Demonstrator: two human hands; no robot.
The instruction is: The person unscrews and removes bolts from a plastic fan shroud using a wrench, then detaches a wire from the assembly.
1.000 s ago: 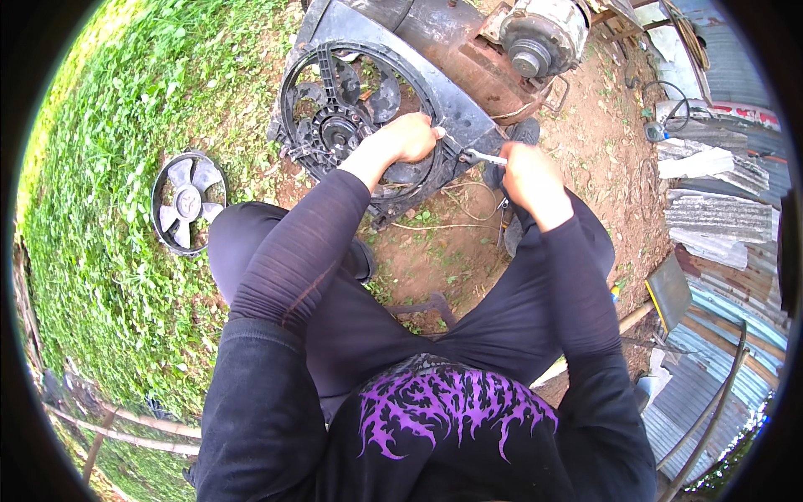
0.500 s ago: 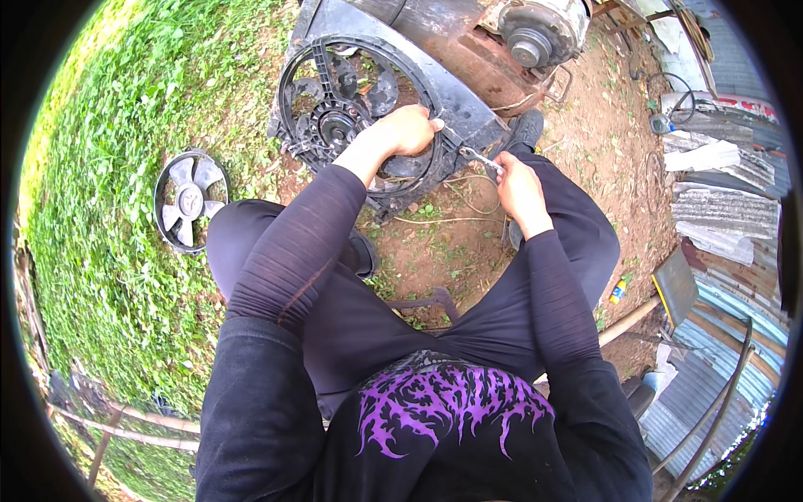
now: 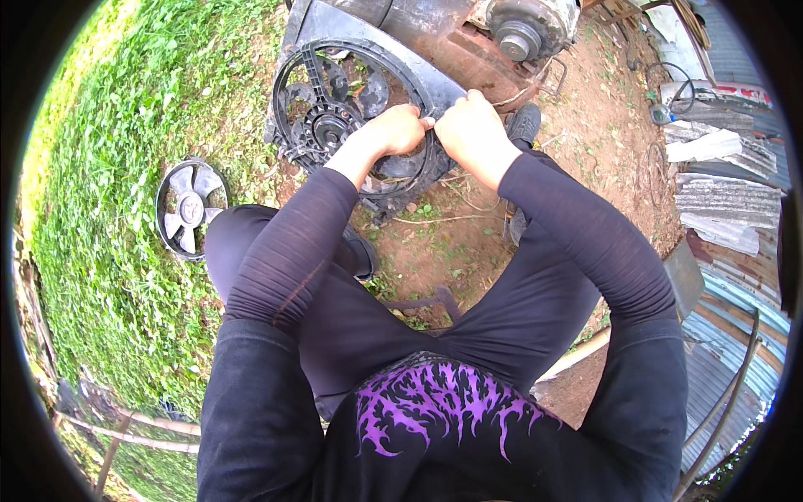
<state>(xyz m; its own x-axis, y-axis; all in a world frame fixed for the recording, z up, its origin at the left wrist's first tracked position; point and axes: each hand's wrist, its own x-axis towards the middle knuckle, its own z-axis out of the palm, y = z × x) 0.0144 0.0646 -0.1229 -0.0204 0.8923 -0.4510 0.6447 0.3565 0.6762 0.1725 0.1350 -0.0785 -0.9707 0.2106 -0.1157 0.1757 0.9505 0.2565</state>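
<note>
A black radiator fan shroud (image 3: 314, 75), with a dark-bladed fan (image 3: 329, 127) inside its ring, leans on a flat dark panel (image 3: 410, 57) in front of me. My left hand (image 3: 398, 130) is closed on the right side of the ring, thumb toward its outer edge. Right beside it, my right hand (image 3: 473, 134) is clenched over the shroud's right edge, its back toward me. The wrench seen in that hand in the earlier view is now hidden by the fist. Part of the ring's lower right is covered by my hands.
A rusty tank (image 3: 447, 33) with a motor and pulley (image 3: 517, 38) stands beyond the panel. A second fan in a ring (image 3: 191, 207) lies on the grass to the left. Corrugated sheets (image 3: 719, 201) are piled on the right. My shoes (image 3: 525, 125) flank the shroud.
My right hand has moved up and left onto the shroud's edge, next to my left hand, and its elbow has swung outward. The wrench has gone out of sight. My left hand stays on the ring.
</note>
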